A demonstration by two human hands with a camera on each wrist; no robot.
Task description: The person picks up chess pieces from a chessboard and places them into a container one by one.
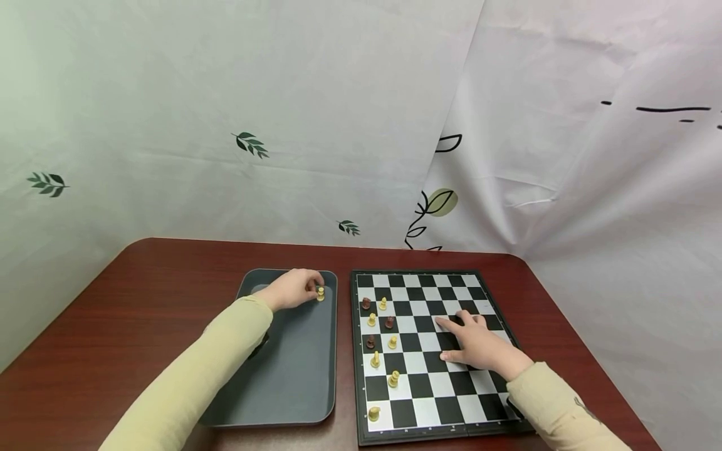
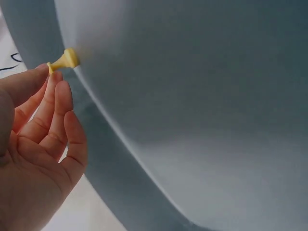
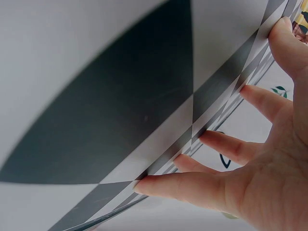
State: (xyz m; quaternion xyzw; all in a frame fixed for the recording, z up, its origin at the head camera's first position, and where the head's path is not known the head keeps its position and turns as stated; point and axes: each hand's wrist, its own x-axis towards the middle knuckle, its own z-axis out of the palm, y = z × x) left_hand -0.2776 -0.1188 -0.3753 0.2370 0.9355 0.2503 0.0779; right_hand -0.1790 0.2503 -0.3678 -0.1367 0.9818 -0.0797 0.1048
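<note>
My left hand (image 1: 293, 289) reaches over the far end of a dark grey tray (image 1: 299, 379). Its thumb and fingertips pinch the head of a pale yellow chess piece (image 1: 320, 294). In the left wrist view the base of that yellow chess piece (image 2: 71, 57) is at the tray's inner edge; whether it touches the tray I cannot tell. My right hand (image 1: 476, 343) rests with spread fingers on the right half of a black-and-white chessboard (image 1: 433, 382). The right wrist view shows the fingertips (image 3: 144, 185) touching the squares, with nothing held.
Several yellow pieces, one a pawn-like piece (image 1: 374, 413), stand along the board's left side. Among them are dark brown pieces (image 1: 370, 342). Board and tray lie side by side on a reddish-brown table (image 1: 141, 300), with a narrow gap between. A white patterned cloth (image 1: 338, 125) hangs behind.
</note>
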